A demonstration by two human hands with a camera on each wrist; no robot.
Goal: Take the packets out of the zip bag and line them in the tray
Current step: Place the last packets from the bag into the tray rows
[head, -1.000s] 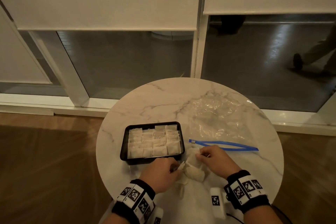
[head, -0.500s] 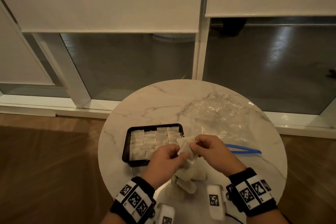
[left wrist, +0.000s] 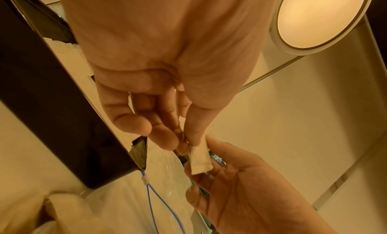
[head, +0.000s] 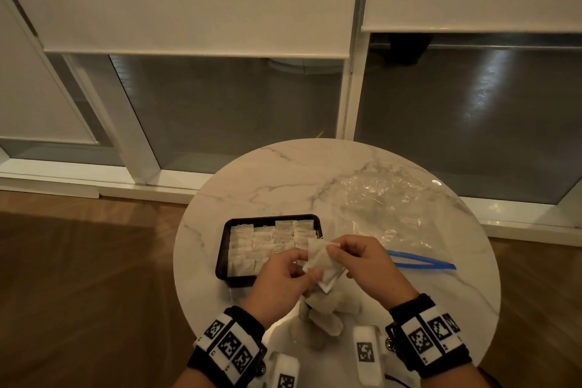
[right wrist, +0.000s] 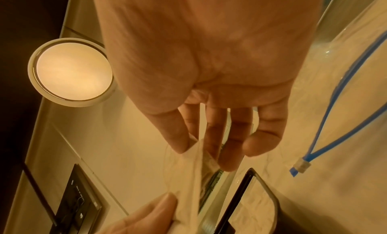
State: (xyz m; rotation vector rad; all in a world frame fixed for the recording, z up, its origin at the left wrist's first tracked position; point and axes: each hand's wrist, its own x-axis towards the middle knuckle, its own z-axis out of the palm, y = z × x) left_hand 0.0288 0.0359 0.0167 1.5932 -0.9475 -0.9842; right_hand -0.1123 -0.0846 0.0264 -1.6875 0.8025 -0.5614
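Both hands hold pale square packets in the air, just right of the black tray. My left hand pinches the lower left edge of a packet between thumb and fingers. My right hand pinches the upper edge of the packet. The tray holds several packets in rows. A small heap of loose packets lies on the table below the hands. The clear zip bag with its blue zip strip lies flat and open at the right.
A round white marble table carries everything; its front edge is close to my wrists. Beyond it are window frames and roller blinds. Wooden floor lies to the left and right. A round ceiling lamp shows in both wrist views.
Both hands have risen from the heap near the table's front, lifting packets up and toward the tray's right edge. The view has shifted slightly.
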